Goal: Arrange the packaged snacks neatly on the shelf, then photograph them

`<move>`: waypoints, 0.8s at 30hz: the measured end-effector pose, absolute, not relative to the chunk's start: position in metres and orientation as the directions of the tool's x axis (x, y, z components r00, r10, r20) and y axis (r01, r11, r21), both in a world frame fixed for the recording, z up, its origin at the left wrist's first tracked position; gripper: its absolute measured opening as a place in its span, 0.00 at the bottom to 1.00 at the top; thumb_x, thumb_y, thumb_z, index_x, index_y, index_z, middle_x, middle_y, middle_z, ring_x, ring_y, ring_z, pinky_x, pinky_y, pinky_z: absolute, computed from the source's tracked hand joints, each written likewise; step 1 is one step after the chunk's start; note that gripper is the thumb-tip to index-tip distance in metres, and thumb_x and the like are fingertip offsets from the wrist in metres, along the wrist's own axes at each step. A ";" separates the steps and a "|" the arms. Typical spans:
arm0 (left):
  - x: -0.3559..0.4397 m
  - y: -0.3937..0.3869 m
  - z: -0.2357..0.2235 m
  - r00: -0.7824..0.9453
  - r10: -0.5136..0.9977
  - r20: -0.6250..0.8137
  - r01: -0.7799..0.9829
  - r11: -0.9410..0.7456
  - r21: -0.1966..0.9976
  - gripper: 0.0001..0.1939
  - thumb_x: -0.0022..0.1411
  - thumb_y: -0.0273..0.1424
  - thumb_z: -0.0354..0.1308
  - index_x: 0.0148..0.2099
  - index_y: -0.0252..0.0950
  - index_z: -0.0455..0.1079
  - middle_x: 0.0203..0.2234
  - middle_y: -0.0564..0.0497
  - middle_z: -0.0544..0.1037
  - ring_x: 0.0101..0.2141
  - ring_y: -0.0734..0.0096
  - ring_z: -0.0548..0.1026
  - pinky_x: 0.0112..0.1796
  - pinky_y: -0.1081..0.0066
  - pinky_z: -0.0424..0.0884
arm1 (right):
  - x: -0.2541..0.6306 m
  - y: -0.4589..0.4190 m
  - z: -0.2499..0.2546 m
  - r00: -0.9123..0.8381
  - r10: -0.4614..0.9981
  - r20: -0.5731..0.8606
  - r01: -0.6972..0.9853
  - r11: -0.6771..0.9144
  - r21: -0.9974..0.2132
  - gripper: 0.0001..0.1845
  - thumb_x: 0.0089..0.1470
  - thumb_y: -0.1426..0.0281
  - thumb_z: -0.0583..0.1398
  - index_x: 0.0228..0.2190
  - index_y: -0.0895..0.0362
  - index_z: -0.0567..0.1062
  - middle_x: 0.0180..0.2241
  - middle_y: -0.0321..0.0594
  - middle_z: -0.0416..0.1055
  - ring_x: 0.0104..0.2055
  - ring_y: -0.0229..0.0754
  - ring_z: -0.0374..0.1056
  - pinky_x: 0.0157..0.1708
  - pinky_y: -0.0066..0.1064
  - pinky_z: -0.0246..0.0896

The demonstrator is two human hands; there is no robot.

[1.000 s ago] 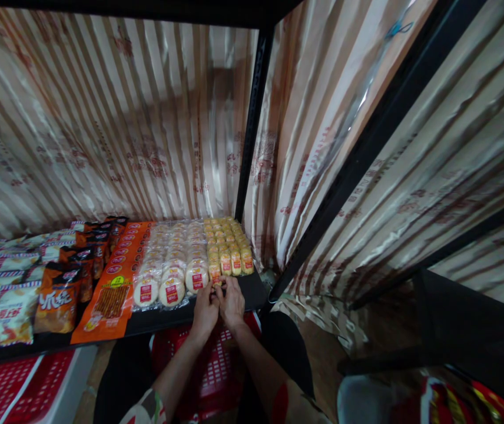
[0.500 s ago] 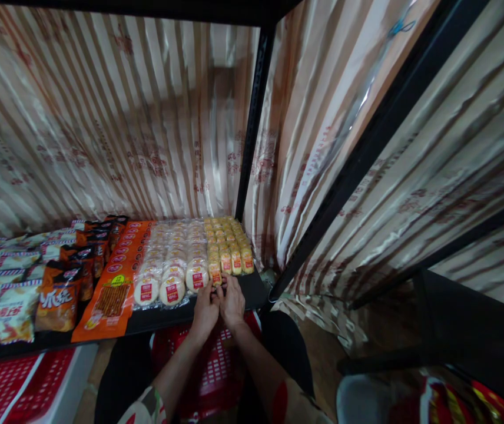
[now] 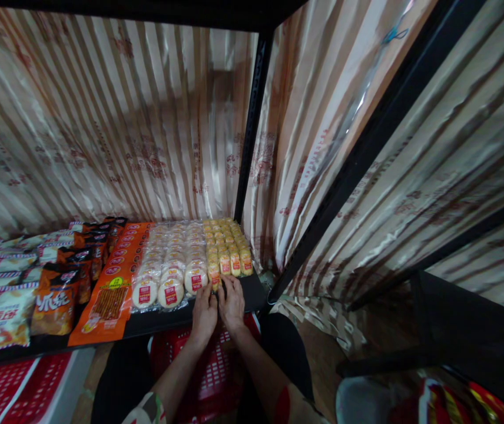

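Note:
Small yellow snack packets with orange-red labels [image 3: 235,263] stand in close rows at the right end of the black shelf. One yellow packet [image 3: 214,277] sits at the front left of these rows, slightly ahead of its neighbours. At its lower left edge are the fingertips of my left hand [image 3: 205,313], with the fingers reaching forward. My right hand [image 3: 232,303] lies just to its right, fingers stretched out and apart near the packet fronts. Left of them, round white crackers in clear wrappers with red labels [image 3: 171,291] stand in rows.
An orange bag of stick snacks [image 3: 108,306] lies flat on the black shelf [image 3: 159,321]. Orange-black snack bags [image 3: 53,300] and white ones [image 3: 7,315] fill the left. A red basket [image 3: 210,377] is below my arms. Black posts [image 3: 252,123] and pleated curtains surround the shelf.
My hands have drawn slightly apart at the front yellow packet, and the right fingers have straightened. The view has shifted a little; the packets stay in their rows.

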State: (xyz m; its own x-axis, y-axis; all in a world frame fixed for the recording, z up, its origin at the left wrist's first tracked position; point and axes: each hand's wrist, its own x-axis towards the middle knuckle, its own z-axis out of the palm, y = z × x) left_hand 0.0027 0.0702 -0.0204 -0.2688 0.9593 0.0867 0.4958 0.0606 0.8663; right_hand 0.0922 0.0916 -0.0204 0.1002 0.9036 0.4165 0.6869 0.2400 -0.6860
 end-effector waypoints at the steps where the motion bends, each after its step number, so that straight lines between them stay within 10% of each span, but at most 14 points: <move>1: 0.002 0.071 -0.021 -0.267 0.960 0.087 0.498 0.060 0.865 0.21 0.58 0.25 0.46 0.53 0.35 0.67 0.53 0.44 0.69 0.54 0.64 0.66 0.56 0.62 0.59 | 0.092 0.092 -0.021 0.098 0.903 0.417 0.689 0.241 -0.683 0.18 0.55 0.70 0.50 0.46 0.54 0.71 0.45 0.45 0.67 0.49 0.43 0.62 0.50 0.37 0.59; 17: -0.009 0.069 0.003 -0.297 0.907 0.297 0.532 -0.101 0.841 0.19 0.60 0.26 0.42 0.49 0.35 0.69 0.45 0.44 0.73 0.49 0.64 0.70 0.53 0.59 0.64 | 0.099 0.105 -0.015 0.135 0.845 0.517 0.709 0.282 -0.647 0.20 0.59 0.67 0.47 0.48 0.60 0.70 0.49 0.49 0.67 0.54 0.44 0.60 0.53 0.39 0.57; 24: -0.026 0.132 0.032 -0.104 0.885 0.453 0.778 -0.212 0.592 0.25 0.62 0.30 0.41 0.60 0.31 0.59 0.61 0.41 0.58 0.63 0.58 0.50 0.60 0.53 0.50 | 0.103 0.167 0.042 0.030 0.879 0.477 0.910 0.173 -0.376 0.25 0.60 0.67 0.45 0.56 0.61 0.63 0.62 0.49 0.52 0.65 0.49 0.40 0.60 0.45 0.41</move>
State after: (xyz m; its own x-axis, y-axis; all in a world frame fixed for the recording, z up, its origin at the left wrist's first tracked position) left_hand -0.0262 0.1325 0.0318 -0.1041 0.8853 0.4532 0.7776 -0.2116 0.5920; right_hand 0.1031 0.1667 0.0420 0.0295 0.8785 0.4767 0.9104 0.1732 -0.3756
